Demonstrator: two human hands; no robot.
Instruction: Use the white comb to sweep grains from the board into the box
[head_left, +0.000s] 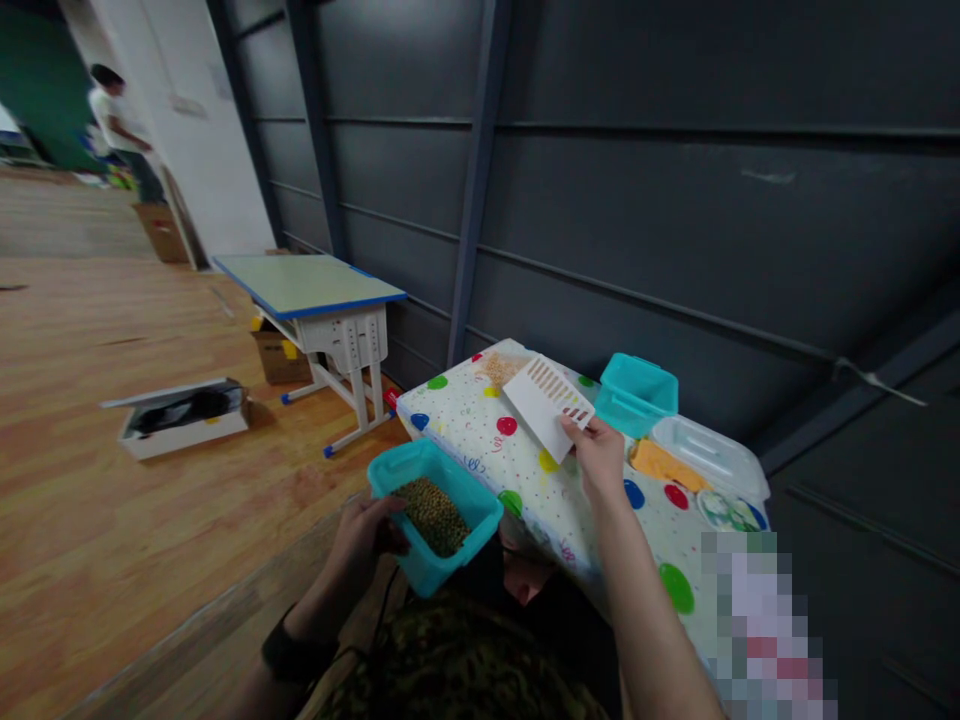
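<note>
My left hand [365, 535] grips the left wall of a teal plastic box [439, 574], fingers curled over its rim. The box hangs off the near edge of the table, above my lap, slightly tilted. Small greenish-brown beans [433, 512] cover its bottom. My right hand [601, 458] pinches the right edge of a white slotted sheet [537, 418], thumb on top. The sheet is tilted over the table, and its far end is beside a pile of pale tan grains [498, 370] at the far left corner.
The table wears a balloon-print cloth [480, 450]. At its back right stand another teal box [636, 392], a clear lid [716, 455] and an orange cloth [667, 466]. A dark panelled wall rises behind. Leftward are a desk [311, 285], an open white carton [184, 425] and a distant person [124, 130].
</note>
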